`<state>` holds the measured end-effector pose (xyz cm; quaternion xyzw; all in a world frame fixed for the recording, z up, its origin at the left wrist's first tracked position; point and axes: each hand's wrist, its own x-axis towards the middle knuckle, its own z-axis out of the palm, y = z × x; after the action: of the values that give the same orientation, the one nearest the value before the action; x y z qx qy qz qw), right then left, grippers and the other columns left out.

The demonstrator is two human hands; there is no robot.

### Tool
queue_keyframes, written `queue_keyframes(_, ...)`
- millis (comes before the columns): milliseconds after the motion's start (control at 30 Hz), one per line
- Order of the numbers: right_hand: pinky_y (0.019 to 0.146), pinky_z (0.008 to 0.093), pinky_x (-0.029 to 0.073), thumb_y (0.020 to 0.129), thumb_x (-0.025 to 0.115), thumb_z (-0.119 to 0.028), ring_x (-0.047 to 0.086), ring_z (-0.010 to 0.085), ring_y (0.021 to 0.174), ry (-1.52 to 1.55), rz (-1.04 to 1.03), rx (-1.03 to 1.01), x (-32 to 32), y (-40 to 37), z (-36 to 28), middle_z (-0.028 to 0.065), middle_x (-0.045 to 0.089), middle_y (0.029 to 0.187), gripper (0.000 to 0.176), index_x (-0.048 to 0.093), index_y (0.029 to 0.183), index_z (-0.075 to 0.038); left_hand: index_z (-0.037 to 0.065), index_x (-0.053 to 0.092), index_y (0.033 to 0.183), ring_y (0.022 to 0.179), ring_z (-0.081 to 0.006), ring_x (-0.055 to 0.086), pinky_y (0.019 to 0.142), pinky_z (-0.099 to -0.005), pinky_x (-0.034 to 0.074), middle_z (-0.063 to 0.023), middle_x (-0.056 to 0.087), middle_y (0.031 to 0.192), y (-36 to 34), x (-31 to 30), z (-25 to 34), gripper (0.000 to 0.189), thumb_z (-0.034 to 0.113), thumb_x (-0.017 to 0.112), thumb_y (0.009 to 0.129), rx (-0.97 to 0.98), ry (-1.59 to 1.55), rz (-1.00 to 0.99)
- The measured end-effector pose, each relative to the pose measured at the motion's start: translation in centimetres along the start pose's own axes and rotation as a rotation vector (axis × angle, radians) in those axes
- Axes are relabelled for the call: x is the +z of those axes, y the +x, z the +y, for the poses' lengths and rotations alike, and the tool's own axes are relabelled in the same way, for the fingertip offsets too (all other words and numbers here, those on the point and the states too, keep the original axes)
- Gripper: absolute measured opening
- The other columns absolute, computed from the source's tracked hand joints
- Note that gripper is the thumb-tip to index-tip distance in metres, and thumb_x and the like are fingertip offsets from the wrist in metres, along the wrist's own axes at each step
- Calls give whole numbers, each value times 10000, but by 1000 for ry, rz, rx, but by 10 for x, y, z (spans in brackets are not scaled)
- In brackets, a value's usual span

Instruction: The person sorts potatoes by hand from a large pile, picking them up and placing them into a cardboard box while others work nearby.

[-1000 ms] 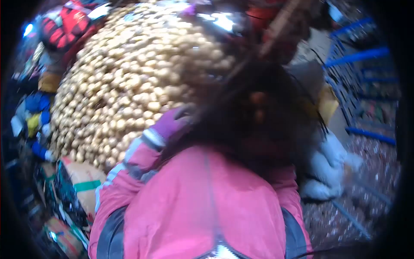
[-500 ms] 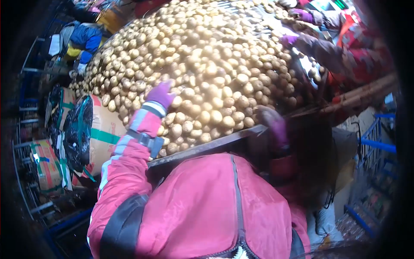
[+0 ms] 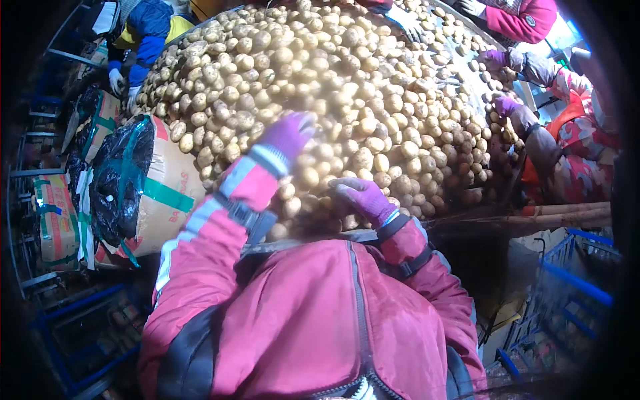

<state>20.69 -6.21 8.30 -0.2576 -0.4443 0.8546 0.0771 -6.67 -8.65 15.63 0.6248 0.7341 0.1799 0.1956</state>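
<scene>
A large heap of potatoes (image 3: 267, 73) spreads out in front of me. My left hand (image 3: 290, 137), in a purple glove with pale fingertips, is over the near part of the heap. Motion smears its fingers, and what lies beneath them is hidden. Close to the near rim, my right hand (image 3: 365, 200) wears a matching purple glove. Its fingers reach leftward over the potatoes, slightly bent and apart, with no potato visible in them.
Left of the heap stand cardboard boxes (image 3: 163, 190) with black plastic and green tape. A person in blue (image 3: 150, 30) is at the far left; a person in a red patterned sleeve (image 3: 577, 127) works at the right. More gloved hands reach in at the back. Blue metal frames (image 3: 577, 283) stand at the lower right.
My left hand has moved right across the potatoes. My right hand has come from beyond the rim on the right onto the near potatoes. The view has shifted, showing more people at the back.
</scene>
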Motion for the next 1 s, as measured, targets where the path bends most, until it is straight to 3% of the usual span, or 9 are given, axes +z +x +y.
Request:
queue_keyframes(100,893,287,552,990,649,-196,675,162,997,80,66,14,-4,-6,4,89,699,1163,357,637,1282,10,26,570,1323,1218,-355,578,1034,-431,474,-211,600,1314,63,38,-32,478,247,632,904,105,125,50)
queue_keyframes(233,858,266,548,991,656,-215,670,139,973,30,114,-34,-18,-14,17,67,704,1147,355,650,1272,1,109,579,1310,1131,-365,630,964,-459,505,-185,617,1310,96,46,-35,479,312,655,883,-49,334,-112)
queue_keyframes(400,813,253,533,983,667,-247,648,112,937,22,170,-21,-18,-16,5,37,707,1115,357,673,1248,-8,62,647,1139,996,-402,671,879,-478,533,-217,704,1065,119,24,-31,522,442,718,788,-105,345,-387)
queue_keyframes(533,815,255,533,998,634,-306,639,109,929,-122,180,-144,-27,-8,10,45,701,1114,390,672,1247,-8,70,649,1121,1000,-415,656,865,-474,535,-237,687,1089,99,19,-26,498,431,713,785,-40,294,-373)
queue_keyframes(667,799,271,523,1003,599,-340,630,136,903,88,172,-146,-29,-9,-12,50,696,1032,379,679,1197,-24,49,610,1313,979,-192,683,860,-323,555,-124,718,1081,64,7,-18,550,289,750,837,-149,-297,-339)
queue_keyframes(767,755,262,512,996,604,-360,622,127,907,136,295,-42,-18,-7,-25,42,680,1047,374,651,1223,-67,39,577,1357,1021,-173,664,880,-312,547,-119,693,1136,40,-4,27,558,272,724,873,-94,-304,-289)
queue_keyframes(833,768,273,522,990,610,-379,620,136,938,0,330,-64,-13,-1,-36,46,669,1096,414,624,1263,-67,41,557,1385,1067,-180,649,924,-319,530,-130,678,1182,22,-2,71,587,273,718,870,-10,-232,-439)
queue_keyframes(867,776,283,528,987,613,-389,620,143,955,-8,321,-79,-9,-2,-45,49,664,1120,435,613,1280,-67,44,554,1396,1119,-195,634,959,-332,514,-138,668,1215,18,18,58,594,294,713,880,-34,-457,-648)
queue_keyframes(1000,822,343,557,983,609,-397,620,187,1004,485,208,8,-15,-16,-55,59,652,1167,475,590,1317,-59,-2,607,1316,1104,-212,647,959,-334,513,-138,679,1214,55,20,47,449,263,633,955,43,-356,-360)
